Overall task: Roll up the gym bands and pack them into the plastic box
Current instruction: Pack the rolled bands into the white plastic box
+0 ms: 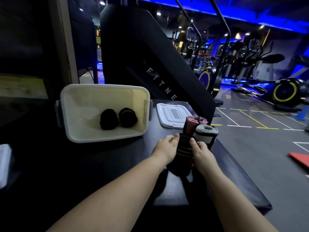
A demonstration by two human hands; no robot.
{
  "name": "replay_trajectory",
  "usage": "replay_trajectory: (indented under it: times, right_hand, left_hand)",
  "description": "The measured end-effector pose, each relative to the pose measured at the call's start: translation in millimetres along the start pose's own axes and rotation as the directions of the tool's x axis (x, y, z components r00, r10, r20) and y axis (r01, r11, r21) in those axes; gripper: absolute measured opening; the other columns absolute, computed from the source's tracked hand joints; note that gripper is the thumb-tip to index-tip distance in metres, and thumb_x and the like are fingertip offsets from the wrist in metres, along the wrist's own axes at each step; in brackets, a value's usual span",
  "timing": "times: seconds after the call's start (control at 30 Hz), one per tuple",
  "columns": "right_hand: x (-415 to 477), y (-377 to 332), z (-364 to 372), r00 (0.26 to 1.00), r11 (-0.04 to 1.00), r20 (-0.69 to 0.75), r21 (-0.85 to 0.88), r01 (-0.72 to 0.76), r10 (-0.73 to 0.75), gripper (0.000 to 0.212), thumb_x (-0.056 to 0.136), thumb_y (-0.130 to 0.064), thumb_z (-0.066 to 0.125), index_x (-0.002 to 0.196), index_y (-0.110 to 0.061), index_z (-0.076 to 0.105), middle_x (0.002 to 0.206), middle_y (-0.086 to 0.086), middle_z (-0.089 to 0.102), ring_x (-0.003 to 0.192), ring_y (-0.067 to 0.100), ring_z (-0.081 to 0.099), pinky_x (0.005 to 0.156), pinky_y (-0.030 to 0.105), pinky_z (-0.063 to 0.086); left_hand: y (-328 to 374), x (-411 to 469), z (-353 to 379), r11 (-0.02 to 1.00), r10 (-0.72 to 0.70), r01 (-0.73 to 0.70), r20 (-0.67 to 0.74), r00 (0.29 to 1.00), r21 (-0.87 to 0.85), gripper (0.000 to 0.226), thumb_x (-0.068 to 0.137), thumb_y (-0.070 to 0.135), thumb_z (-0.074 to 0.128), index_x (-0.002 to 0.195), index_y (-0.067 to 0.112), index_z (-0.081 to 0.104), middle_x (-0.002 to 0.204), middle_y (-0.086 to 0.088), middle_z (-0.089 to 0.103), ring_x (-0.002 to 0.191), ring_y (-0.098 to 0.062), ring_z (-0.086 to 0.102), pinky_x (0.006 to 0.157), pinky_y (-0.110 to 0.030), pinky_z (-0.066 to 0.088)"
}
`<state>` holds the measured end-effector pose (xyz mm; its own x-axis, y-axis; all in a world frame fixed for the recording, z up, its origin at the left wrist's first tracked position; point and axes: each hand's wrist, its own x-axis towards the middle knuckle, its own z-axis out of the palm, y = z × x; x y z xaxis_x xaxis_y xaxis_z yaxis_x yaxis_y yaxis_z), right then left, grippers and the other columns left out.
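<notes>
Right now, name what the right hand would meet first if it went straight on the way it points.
Probably the grey rolled band just beyond the right hand; depth is unclear.

Two black band rolls [109, 119] [128, 117] in one plastic box [103, 87], centre left; three more at centre right: striped black roll [184, 148], pink roll [192, 123], grey roll [206, 131]. One lid [168, 114].

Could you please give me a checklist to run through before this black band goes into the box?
1. Grip on the black band: left hand and right hand hold it. Ok.
2. Band fully rolled: its lower end is dark and blurred. Cannot tell.
3. Open box, lid lying beside it. Ok.
4. Free space beside the two black rolls inside. Ok.
5. Others packed: pink roll and grey roll stand outside. Not ok.
</notes>
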<state>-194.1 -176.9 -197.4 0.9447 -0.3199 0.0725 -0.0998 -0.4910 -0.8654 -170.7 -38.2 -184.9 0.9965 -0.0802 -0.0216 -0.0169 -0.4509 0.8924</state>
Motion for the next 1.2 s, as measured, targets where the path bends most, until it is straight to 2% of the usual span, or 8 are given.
replay_trajectory:
  times: [0.17, 0.43, 0.63, 0.8, 0.87, 0.97, 1.07, 1.2]
  right_hand:
    - [-3.8, -28.5, 42.8, 0.996, 0.998, 0.071, 0.015, 0.058, -0.059, 0.040, 0.091, -0.061, 0.047, 0.087, -0.022, 0.051, 0.080, 0.003, 0.064, 0.085, 0.031, 0.065, 0.084, 0.051, 0.053]
    - [-15.0, -70.1, 107.0, 0.969, 0.987, 0.197, -0.023, 0.158, -0.150, 0.031, 0.095, -0.050, 0.049, 0.093, -0.019, 0.049, 0.092, 0.003, 0.059, 0.088, 0.026, 0.061, 0.073, 0.034, 0.042]
    - [-16.7, -85.5, 133.4, 0.953, 0.982, 0.240, 0.017, 0.188, -0.187, 0.027, 0.092, -0.049, 0.054, 0.084, -0.025, 0.045, 0.088, 0.000, 0.058, 0.079, 0.023, 0.061, 0.072, 0.036, 0.050]
    - [-16.8, -93.6, 144.4, 0.932, 0.974, 0.284, 0.036, 0.224, -0.225, 0.026, 0.089, -0.050, 0.057, 0.085, -0.027, 0.046, 0.089, 0.000, 0.058, 0.078, 0.023, 0.063, 0.077, 0.047, 0.056]
    - [-17.9, -96.8, 147.3, 0.920, 0.967, 0.301, 0.043, 0.249, -0.251, 0.022, 0.091, -0.046, 0.057, 0.087, -0.027, 0.046, 0.089, -0.004, 0.056, 0.079, 0.018, 0.061, 0.077, 0.043, 0.055]
    - [-21.7, -101.8, 150.4, 0.893, 0.947, 0.331, 0.009, 0.321, -0.306, 0.018, 0.093, -0.041, 0.056, 0.097, -0.025, 0.048, 0.088, -0.010, 0.054, 0.077, 0.001, 0.053, 0.067, 0.024, 0.043]
    - [-22.6, -103.2, 155.8, 0.874, 0.933, 0.347, 0.012, 0.359, -0.341, 0.019, 0.091, -0.042, 0.058, 0.100, -0.029, 0.048, 0.096, -0.006, 0.058, 0.082, 0.005, 0.054, 0.068, 0.024, 0.038]
    - [-24.7, -105.7, 162.7, 0.846, 0.917, 0.382, 0.006, 0.399, -0.371, 0.025, 0.088, -0.043, 0.063, 0.103, -0.036, 0.044, 0.096, -0.013, 0.055, 0.090, 0.009, 0.055, 0.076, 0.024, 0.040]
  left_hand:
    - [-22.9, -1.4, -46.0, 0.998, -0.054, 0.054, -0.069, 0.996, -0.010, 0.057, 0.100, 0.055, 0.032, 0.118, 0.011, 0.064, 0.129, -0.016, 0.058, 0.123, -0.031, 0.050, 0.103, -0.033, 0.039]
    - [-59.4, -9.0, -116.2, 0.995, -0.095, 0.088, -0.164, 0.982, -0.053, 0.051, 0.102, 0.046, 0.036, 0.133, 0.011, 0.058, 0.142, -0.012, 0.052, 0.132, -0.027, 0.045, 0.107, -0.032, 0.035]
    - [-77.8, -8.1, -141.6, 0.989, -0.119, 0.097, -0.211, 0.970, -0.113, 0.047, 0.102, 0.041, 0.039, 0.135, 0.012, 0.056, 0.143, -0.011, 0.051, 0.133, -0.026, 0.044, 0.111, -0.035, 0.034]
    - [-78.3, -9.5, -150.5, 0.978, -0.167, 0.125, -0.264, 0.950, -0.168, 0.058, 0.101, 0.053, 0.031, 0.135, 0.013, 0.055, 0.140, -0.010, 0.053, 0.131, -0.026, 0.046, 0.102, -0.031, 0.035]
    - [-78.7, -9.9, -153.7, 0.976, -0.177, 0.129, -0.293, 0.939, -0.174, 0.061, 0.100, 0.056, 0.029, 0.135, 0.013, 0.054, 0.138, -0.010, 0.054, 0.129, -0.027, 0.047, 0.096, -0.029, 0.035]
    - [-82.8, -11.1, -159.4, 0.972, -0.181, 0.119, -0.329, 0.927, -0.201, 0.059, 0.100, 0.054, 0.030, 0.134, 0.012, 0.054, 0.138, -0.012, 0.053, 0.128, -0.028, 0.047, 0.092, -0.028, 0.034]
    - [-86.3, -12.6, -164.0, 0.973, -0.186, 0.117, -0.372, 0.909, -0.200, 0.058, 0.100, 0.054, 0.029, 0.134, 0.013, 0.054, 0.137, -0.013, 0.053, 0.125, -0.029, 0.048, 0.091, -0.030, 0.035]
    - [-86.0, -14.2, -169.3, 0.984, -0.158, 0.103, -0.447, 0.880, -0.146, 0.048, 0.101, 0.048, 0.033, 0.125, 0.014, 0.057, 0.128, -0.015, 0.051, 0.099, -0.021, 0.044, 0.084, -0.027, 0.031]
